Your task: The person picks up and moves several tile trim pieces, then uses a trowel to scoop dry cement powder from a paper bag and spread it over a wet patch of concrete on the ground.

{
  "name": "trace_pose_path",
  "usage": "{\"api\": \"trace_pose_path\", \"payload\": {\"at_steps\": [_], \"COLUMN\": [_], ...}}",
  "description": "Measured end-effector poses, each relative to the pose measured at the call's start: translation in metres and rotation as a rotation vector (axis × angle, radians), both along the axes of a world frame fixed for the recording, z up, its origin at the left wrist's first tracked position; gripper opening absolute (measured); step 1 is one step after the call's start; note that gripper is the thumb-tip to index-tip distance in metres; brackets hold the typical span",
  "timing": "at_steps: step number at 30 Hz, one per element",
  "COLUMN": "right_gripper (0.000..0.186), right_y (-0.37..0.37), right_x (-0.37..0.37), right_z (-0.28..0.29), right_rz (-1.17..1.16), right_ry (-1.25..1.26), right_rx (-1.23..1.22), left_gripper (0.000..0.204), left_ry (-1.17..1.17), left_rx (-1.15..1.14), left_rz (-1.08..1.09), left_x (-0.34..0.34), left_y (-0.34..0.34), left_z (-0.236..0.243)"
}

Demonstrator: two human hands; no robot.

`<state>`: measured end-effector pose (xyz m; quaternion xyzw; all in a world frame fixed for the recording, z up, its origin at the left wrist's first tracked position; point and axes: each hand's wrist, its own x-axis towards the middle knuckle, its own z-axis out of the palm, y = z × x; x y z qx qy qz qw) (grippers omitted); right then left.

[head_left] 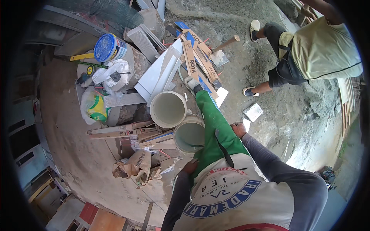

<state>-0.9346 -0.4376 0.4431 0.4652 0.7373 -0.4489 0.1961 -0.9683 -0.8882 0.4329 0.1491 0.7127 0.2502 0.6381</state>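
Note:
My right hand (239, 129) is beside my right thigh, its fingers curled. A flat white strip (246, 124) shows just beyond the knuckles; whether the hand grips it cannot be made out. Against my left hip rests my left hand (189, 166), its fingers mostly hidden by the green trousers (216, 131). The nearest thing to it is a pale round bucket (189, 134) with a little liquid inside. Touching that bucket is a second pale bucket (168, 109), open at the top. My left foot (191, 83) reaches forward among flat tile cartons (190, 59).
Long grey tiles (160, 73) lean in a pile ahead. A blue-lidded pail (110, 48), plastic bags (94, 104) and a power tool (85, 75) stand left. Crumpled brown paper (138, 165) lies near left. Another person (323, 50) stands far right, by a wooden-handled tool (226, 43).

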Motion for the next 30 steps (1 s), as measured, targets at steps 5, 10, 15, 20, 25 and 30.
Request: {"api": "trace_pose_path", "payload": {"at_steps": [5, 10, 15, 20, 25, 30], "right_gripper": [0.040, 0.038, 0.037, 0.036, 0.035, 0.035], "right_y": [-0.037, -0.156, -0.183, -0.218, -0.268, -0.317], "right_x": [0.277, 0.372, 0.387, 0.433, 0.536, 0.659], "right_z": [-0.085, -0.064, -0.027, -0.005, -0.002, -0.014], "right_rz": [0.207, -0.169, -0.327, -0.532, -0.674, -0.701], "right_ry": [-0.285, -0.277, -0.160, -0.143, -0.255, -0.448], "right_rx": [-0.048, -0.201, -0.158, -0.147, -0.169, -0.203], "left_gripper": [0.074, 0.069, 0.050, 0.037, 0.030, 0.047], "left_ry": [-0.274, 0.002, 0.363, 0.514, 0.323, 0.055], "left_rx": [-0.016, -0.258, -0.043, 0.162, 0.073, -0.176], "left_rz": [0.515, 0.084, -0.467, -1.191, -0.812, 0.259], "left_x": [0.078, 0.098, 0.093, 0.081, 0.096, 0.181], "left_y": [-0.038, -0.110, -0.133, -0.111, -0.086, -0.097], "left_z": [0.027, 0.007, -0.020, 0.001, 0.029, 0.022]}}
